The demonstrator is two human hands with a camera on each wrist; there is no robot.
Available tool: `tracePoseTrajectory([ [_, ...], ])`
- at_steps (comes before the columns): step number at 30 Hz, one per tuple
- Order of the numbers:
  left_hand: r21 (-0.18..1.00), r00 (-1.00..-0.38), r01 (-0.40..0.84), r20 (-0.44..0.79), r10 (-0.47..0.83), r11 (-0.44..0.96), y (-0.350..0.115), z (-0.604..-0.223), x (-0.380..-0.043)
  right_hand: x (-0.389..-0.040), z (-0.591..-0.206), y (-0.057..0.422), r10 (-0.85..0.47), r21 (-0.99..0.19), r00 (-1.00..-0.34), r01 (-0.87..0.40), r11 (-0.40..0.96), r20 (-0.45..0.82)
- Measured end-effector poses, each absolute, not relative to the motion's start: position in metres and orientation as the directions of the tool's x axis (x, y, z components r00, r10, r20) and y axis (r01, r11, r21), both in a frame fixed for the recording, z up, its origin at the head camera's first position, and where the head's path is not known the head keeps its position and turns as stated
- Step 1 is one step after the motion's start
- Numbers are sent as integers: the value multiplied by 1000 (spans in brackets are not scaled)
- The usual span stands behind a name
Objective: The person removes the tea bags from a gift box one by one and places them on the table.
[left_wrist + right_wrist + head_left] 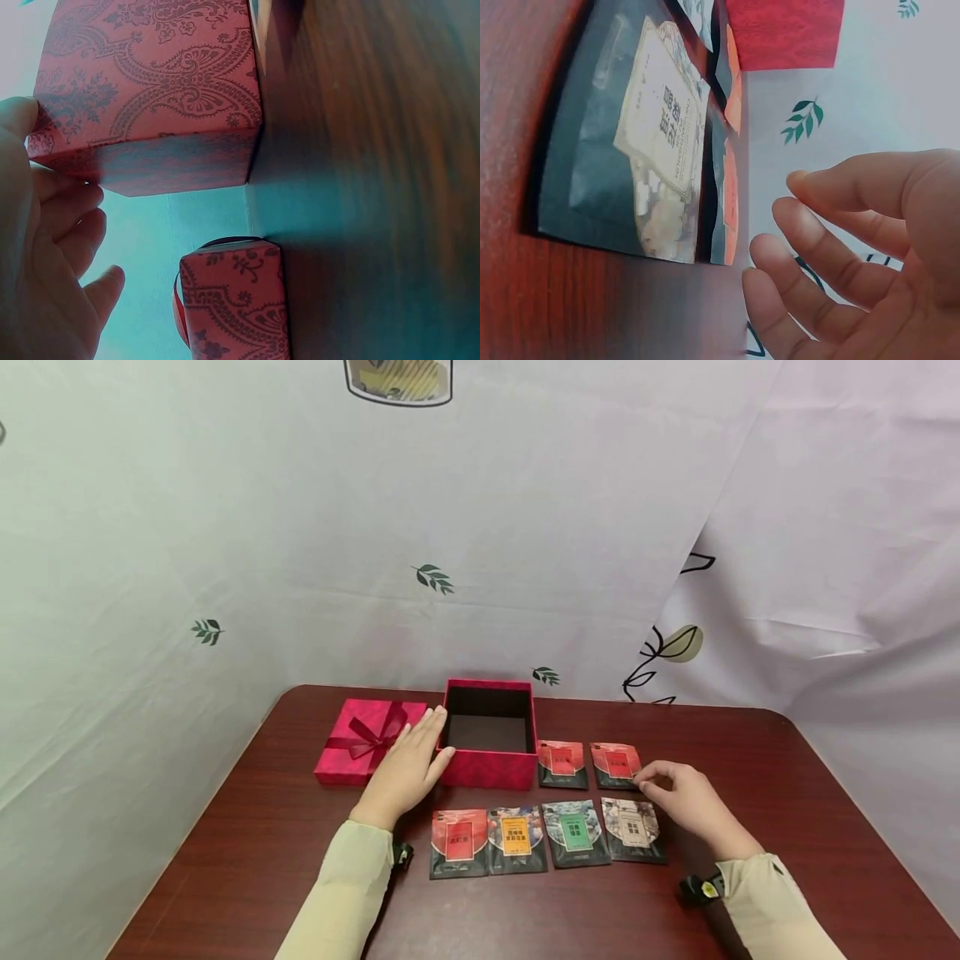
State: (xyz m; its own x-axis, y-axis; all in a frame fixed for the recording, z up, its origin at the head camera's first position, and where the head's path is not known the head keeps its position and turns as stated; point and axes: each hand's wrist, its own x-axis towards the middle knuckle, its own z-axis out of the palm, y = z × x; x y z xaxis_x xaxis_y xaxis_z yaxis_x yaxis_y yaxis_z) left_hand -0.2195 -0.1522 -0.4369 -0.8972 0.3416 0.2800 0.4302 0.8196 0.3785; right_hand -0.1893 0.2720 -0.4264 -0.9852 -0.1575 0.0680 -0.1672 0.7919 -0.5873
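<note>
A red patterned box [487,770] with a dark inside stands at the back of the table, its top uncovered. Against its left wall rests my left hand [401,772], fingers extended and thumb at the near left corner. My right hand [690,797] hovers beside the right-hand red tea sachet [617,764], fingertips near its right edge. In the right wrist view the fingers [810,232] bend loosely with nothing between them and the thumb. A second red sachet [561,764] lies beside the box. Just below the right hand lies a beige-labelled sachet [632,831].
Left of the box lies its red lid [341,747] with a dark red ribbon bow. The front row also has a red sachet [459,843], an orange-labelled sachet [517,839] and a green-labelled sachet [576,835]. Behind the table [480,927] hangs a pale leaf-print cloth [480,527].
</note>
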Motion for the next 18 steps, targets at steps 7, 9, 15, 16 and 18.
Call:
tracePoseTrajectory([
  [7, 375, -895, 437, 276, 351, 817, -152, -438, -223, -186, -430, 273, -128, -610, -989, -148, 779, 76],
  [9, 380, -894, 440, 277, 353, 814, -153, -438, -224, -187, -431, 273, -124, -616, -989, -144, 775, 75],
  [15, 383, -890, 446, 289, 354, 809, -159, -440, -225, -198, -433, 278, -125, -741, -991, -116, 662, 44],
  [16, 380, -887, 451, 295, 356, 808, -160, -440, -225, -200, -433, 280, -123, -771, -992, -105, 628, 35],
  [18, 378, -882, 457, 309, 356, 805, -162, -441, -225, -205, -433, 283, -108, -815, -994, -85, 574, 28],
])
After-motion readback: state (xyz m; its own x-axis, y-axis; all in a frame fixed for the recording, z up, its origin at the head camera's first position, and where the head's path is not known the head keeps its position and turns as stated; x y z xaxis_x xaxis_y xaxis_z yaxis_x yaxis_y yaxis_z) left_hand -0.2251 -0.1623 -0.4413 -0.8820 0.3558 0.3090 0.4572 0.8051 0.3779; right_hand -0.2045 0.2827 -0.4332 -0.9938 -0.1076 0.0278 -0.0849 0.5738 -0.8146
